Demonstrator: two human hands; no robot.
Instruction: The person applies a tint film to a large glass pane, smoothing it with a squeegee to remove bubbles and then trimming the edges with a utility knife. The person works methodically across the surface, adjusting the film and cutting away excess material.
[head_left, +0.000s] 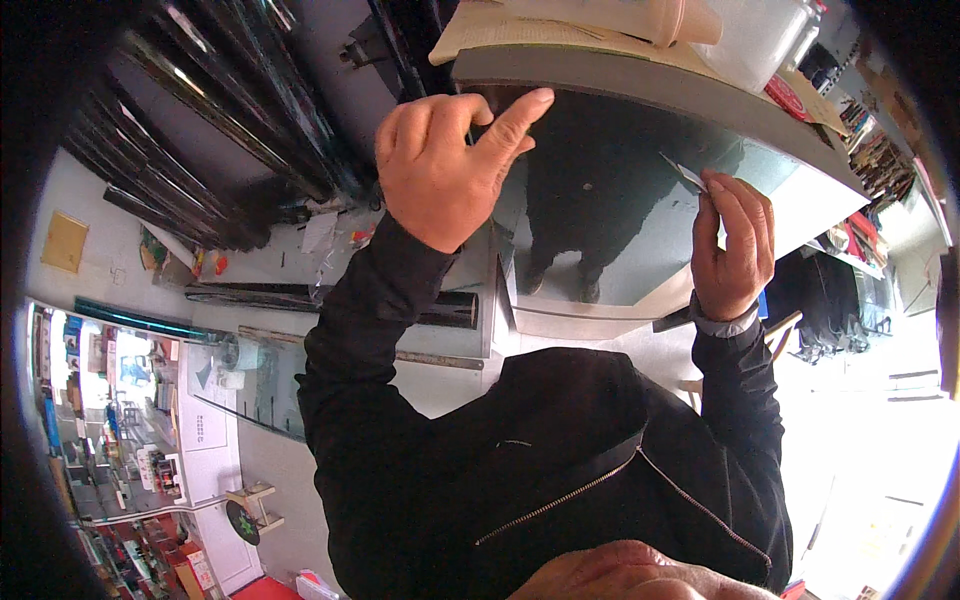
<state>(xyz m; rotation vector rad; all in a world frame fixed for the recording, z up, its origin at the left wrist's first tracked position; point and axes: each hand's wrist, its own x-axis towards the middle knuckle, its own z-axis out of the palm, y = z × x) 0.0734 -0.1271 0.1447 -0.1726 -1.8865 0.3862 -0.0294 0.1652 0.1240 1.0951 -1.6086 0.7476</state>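
Note:
A glossy dark panel (620,190) lies before me and mirrors my dark outline; a grey band (600,62) curves along its far side. Over its left far corner is my left hand (445,165), the thumb stretched out and the fingers loosely bent, with nothing visible in it. At the panel's right side my right hand (738,245) pinches a thin, pointed metal blade (686,175). The blade's tip points left and away from me, over the panel; whether it touches the surface I cannot tell. My right palm hides any handle.
Long dark rolls (220,110) stand at the upper left. Beyond the panel are brown paper (530,28), a tan cup (685,22) and a translucent plastic container (755,40). A metal ruler (440,360) lies left of the panel; shelves (110,400) stand at the far left.

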